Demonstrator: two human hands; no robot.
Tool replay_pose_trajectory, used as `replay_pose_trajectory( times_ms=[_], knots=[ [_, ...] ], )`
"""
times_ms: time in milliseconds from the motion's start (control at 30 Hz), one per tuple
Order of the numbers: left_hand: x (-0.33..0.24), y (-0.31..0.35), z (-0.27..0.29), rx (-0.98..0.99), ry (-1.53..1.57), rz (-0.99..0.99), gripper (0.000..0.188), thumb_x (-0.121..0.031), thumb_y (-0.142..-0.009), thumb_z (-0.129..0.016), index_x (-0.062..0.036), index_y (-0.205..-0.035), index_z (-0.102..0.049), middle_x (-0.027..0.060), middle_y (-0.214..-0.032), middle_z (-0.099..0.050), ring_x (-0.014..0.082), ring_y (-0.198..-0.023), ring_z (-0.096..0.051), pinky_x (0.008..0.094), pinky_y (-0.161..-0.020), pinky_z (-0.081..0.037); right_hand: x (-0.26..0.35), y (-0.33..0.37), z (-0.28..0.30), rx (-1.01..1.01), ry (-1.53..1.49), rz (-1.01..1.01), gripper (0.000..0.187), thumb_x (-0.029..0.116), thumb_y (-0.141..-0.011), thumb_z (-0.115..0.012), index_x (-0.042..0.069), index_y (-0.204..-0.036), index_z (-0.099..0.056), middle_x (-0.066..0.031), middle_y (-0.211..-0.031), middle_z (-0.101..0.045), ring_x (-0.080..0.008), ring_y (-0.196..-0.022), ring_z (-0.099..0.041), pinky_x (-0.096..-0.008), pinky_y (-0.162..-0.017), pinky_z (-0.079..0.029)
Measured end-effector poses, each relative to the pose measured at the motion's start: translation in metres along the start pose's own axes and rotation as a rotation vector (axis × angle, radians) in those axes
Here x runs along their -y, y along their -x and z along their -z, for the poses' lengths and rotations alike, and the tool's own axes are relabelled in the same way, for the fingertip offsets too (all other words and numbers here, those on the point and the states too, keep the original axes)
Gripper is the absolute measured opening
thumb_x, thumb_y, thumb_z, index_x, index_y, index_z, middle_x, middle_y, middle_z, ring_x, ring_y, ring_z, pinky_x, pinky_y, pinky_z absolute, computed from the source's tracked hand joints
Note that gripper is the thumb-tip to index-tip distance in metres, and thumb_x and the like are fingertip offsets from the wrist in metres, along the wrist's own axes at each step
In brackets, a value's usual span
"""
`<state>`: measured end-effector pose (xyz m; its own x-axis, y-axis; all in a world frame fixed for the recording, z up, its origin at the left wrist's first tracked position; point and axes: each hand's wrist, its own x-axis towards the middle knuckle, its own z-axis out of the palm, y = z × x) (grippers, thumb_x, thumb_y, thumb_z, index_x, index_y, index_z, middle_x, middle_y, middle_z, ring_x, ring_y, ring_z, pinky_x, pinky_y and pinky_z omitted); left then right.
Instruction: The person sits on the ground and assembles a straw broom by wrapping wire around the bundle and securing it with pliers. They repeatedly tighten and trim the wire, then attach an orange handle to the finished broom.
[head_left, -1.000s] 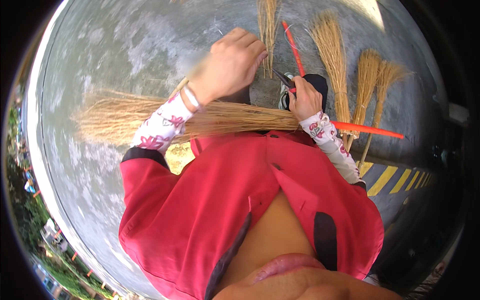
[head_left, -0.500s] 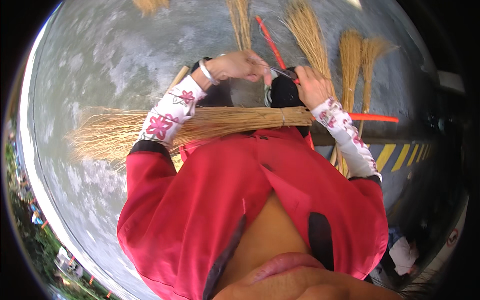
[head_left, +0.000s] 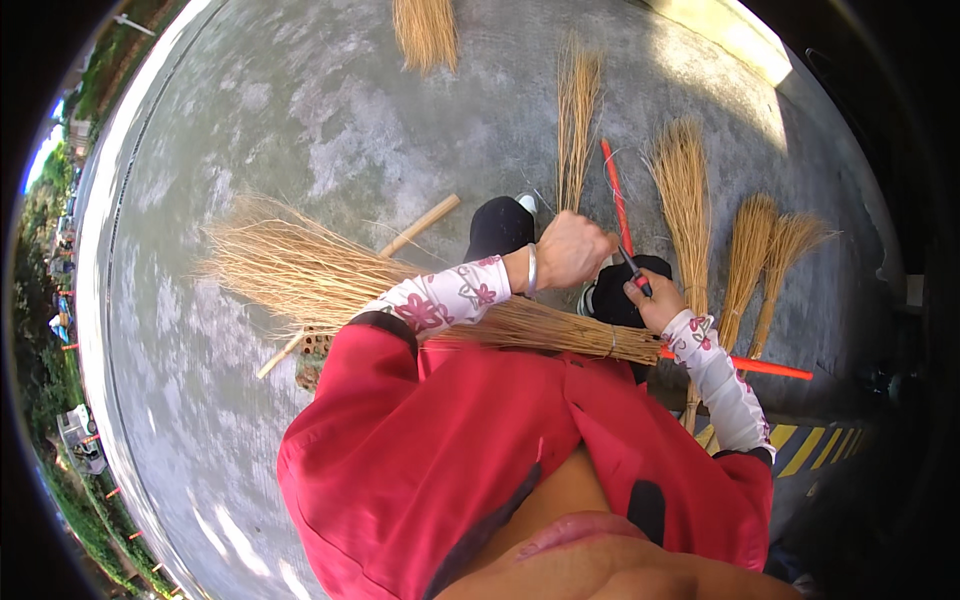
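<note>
A straw broom [head_left: 310,265] lies across my lap, its bristles fanned to the left and a thin binding round its narrow end. A red pole [head_left: 775,369] sticks out to the right beyond that end. Above the broom, my right hand [head_left: 658,303] is closed round a slim black-handled tool [head_left: 636,274], tilted up to the left. My left hand [head_left: 575,250], with a bangle at the wrist, is closed near the tool's upper end. What its fingers pinch is too small to make out. A second red pole [head_left: 617,195] lies just beyond my hands.
Several more straw bundles lie on the concrete floor [head_left: 330,130]: one at the far edge [head_left: 425,35], one ahead [head_left: 577,120], others to the right [head_left: 683,205]. A wooden stick [head_left: 420,225] lies left of my knees. Yellow-black striping [head_left: 802,450] runs at the right.
My view has shifted, so the scene sits lower in the picture. The left hand has turned into a tighter fist near the tool; the right hand still grips the tool, now more upright.
</note>
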<state>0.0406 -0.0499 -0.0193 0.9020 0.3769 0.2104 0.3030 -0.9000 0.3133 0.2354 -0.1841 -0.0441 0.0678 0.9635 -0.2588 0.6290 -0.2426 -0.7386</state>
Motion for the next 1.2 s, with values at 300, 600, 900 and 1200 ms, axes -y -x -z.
replay_pose_trajectory(
  times_ms=[300,600,900,1200],
  knots=[
    [-0.015,0.018,0.0,-0.349,-0.135,-0.1,0.009,-0.016,-0.076,-0.061,-0.0082,-0.078,-0.057,0.0048,-0.065,-0.059,0.0204,-0.059,-0.061,0.0344,-0.053,-0.048,0.047,0.023,-0.021,0.514,-1.535,-0.459,0.024,0.027,-0.103,-0.055,0.013,-0.086,-0.044,0.0054,-0.067,-0.033,-0.0079,-0.054,-0.032,-0.0272,-0.051,-0.032],
    [-0.006,0.008,0.023,0.18,1.175,0.145,0.032,-0.03,-0.106,-0.049,-0.0062,-0.094,-0.068,-0.0011,-0.072,-0.056,0.0096,-0.068,-0.051,0.0254,-0.062,-0.043,0.066,0.04,-0.028,-0.321,-0.22,0.05,0.026,0.025,-0.098,-0.063,0.0,-0.105,-0.059,-0.0133,-0.071,-0.061,-0.0312,-0.06,-0.061,-0.039,-0.058,-0.046],
    [-0.025,-0.003,0.034,0.035,1.06,0.324,0.042,-0.033,-0.103,-0.055,-0.0029,-0.076,-0.064,-0.0014,-0.062,-0.053,0.008,-0.061,-0.046,0.0265,-0.057,-0.039,0.07,0.036,-0.01,-0.475,-0.02,0.077,0.022,0.021,-0.095,-0.066,0.001,-0.099,-0.057,-0.0155,-0.07,-0.063,-0.0366,-0.06,-0.062,-0.045,-0.056,-0.044],
    [-0.014,0.008,0.033,-0.42,0.582,-0.303,0.019,-0.016,-0.091,-0.068,-0.0055,-0.077,-0.061,0.0115,-0.059,-0.051,0.033,-0.052,-0.054,0.0395,-0.047,-0.04,0.102,0.084,-0.002,0.454,-1.454,-0.095,0.021,0.022,-0.104,-0.052,0.008,-0.092,-0.041,0.0025,-0.071,-0.033,-0.0096,-0.059,-0.031,-0.0267,-0.053,-0.028]
  ],
)
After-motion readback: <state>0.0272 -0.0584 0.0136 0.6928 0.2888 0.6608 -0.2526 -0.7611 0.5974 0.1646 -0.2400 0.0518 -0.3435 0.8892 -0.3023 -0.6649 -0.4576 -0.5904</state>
